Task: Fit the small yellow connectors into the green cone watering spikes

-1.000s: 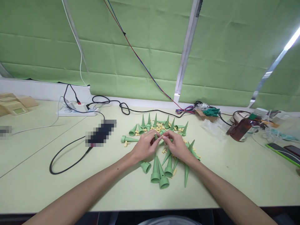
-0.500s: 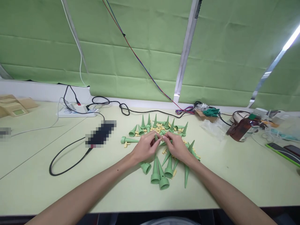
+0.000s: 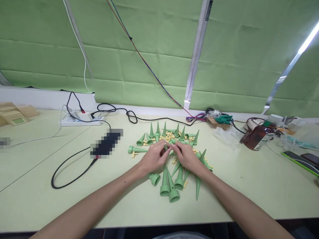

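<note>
Left hand (image 3: 154, 158): curled shut around a green cone (image 3: 165, 147), just the pointy end poking up past the fingers.
Right hand (image 3: 187, 158): fingertips pinched together at that same cone, touching the left hand's fingertips. Can't tell if anything tiny sits under them.
Held cone: right between both hands, over the middle of the heap, tip pointing up and away.
Pile of cones (image 3: 174, 186): more green ones all round the hands. Several lying flat under the wrists with wide ends toward the body, a row standing upright just beyond the fingertips.
Yellow bits (image 3: 170, 134): small pale pieces scattered among the cones, mostly just past the fingers.
Table (image 3: 37, 199): pale green, under everything.
Black cable (image 3: 53, 181): looped well off to the left of the left hand.
Power strip (image 3: 81, 118): farther left and beyond, plugs in it.
Brown bottle (image 3: 256, 137): on its side, well to the right of the right hand.
Phone (image 3: 299, 159): farther right again, near the edge of view.
</note>
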A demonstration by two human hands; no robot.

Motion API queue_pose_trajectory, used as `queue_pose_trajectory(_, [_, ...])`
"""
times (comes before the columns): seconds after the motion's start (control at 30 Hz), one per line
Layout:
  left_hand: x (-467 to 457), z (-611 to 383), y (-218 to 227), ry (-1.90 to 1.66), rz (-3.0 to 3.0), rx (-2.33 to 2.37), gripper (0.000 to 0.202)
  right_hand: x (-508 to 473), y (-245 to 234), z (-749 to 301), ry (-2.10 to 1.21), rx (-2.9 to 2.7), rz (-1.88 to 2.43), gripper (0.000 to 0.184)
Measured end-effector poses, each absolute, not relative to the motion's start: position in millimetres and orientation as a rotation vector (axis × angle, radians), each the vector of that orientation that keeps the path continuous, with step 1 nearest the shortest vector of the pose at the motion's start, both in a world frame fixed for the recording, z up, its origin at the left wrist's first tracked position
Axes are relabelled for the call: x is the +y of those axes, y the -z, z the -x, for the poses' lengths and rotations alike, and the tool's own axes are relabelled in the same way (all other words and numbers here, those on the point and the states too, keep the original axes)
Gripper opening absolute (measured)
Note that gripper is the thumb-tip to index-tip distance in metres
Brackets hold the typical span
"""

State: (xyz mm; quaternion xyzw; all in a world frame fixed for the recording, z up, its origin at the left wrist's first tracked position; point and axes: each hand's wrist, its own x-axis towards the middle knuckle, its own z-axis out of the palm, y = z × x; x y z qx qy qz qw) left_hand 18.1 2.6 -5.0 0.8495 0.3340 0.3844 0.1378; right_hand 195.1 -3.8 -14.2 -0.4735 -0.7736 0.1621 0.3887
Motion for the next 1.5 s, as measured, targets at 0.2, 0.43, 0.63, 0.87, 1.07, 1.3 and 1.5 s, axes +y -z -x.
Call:
queue_pose_trajectory(0.2, [2,-19,6,-1.117,-2.416,1.016,0.02,-6,11,-193,-0.338,-1.854,1.231,0.04])
queue_pose_trajectory(0.43, [3,-19,7,-1.098,-2.356,1.091,0.014,-19,0,-188,-0.38,-1.834,1.099,0.023])
queue_pose_trajectory(0.63, [0,-19,6,-1.029,-2.294,1.029,0.014,-22,3,-185,-0.355,-1.918,1.025,0.011])
queue_pose_trajectory(0.87, [-3,-20,7,-0.933,-2.287,0.979,0.034,-19,3,-186,-0.352,-1.952,1.02,0.008])
queue_pose_trajectory(1.07, [-1,-20,8,-0.902,-2.308,0.977,0.039,-18,5,-185,-0.313,-1.977,1.013,0.019])
queue_pose_trajectory(1.3, [-3,-20,6,-1.018,-2.369,0.961,0.035,-18,5,-185,-0.302,-1.924,1.046,0.014])
queue_pose_trajectory(1.5, [-3,-19,7,-1.134,-2.443,1.07,0.034,-17,4,-187,-0.272,-1.866,1.088,0.015])
